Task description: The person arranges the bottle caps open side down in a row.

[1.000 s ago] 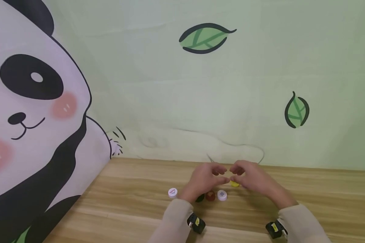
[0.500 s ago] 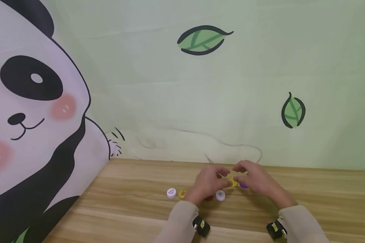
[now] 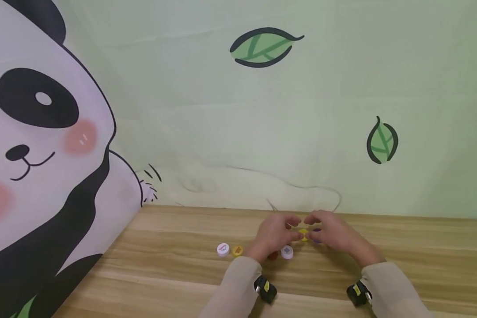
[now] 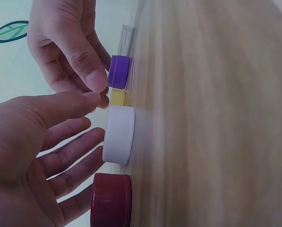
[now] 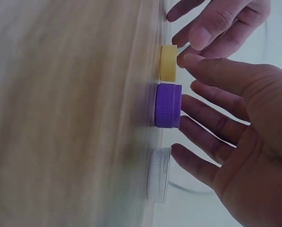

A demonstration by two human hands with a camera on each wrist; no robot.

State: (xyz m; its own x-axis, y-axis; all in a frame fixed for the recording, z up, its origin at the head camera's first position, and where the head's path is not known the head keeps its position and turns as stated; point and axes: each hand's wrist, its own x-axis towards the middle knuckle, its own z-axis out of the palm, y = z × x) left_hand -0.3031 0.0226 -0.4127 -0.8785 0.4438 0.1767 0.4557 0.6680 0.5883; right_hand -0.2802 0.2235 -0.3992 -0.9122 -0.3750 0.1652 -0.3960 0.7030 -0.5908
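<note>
Yellow was the round cap [image 5: 168,63] we saw near the far edge of the wooden table [image 3: 171,269], with room rightward, beside a ribbed purple cap [image 5: 168,106], left hand [image 3: 275,232] and right hand [image 3: 335,232] loosely curved, gripping nothing.

Purple bottle cap [image 5: 168,106]: plastic, finely ribbed at the side. Clear bottle cap [image 5: 158,176], right of the purple cap: ribbing is seen in transparent plastic. Yellow bottle cap [image 5: 168,63], left of the purple cap: matt plastic. Tabletop [image 3: 429,274], beneath the purple cap: smooth, wood-grained. Backdrop [image 3: 322,101], behind the purple cap: matt, cloth-like, faintly creased.
</note>
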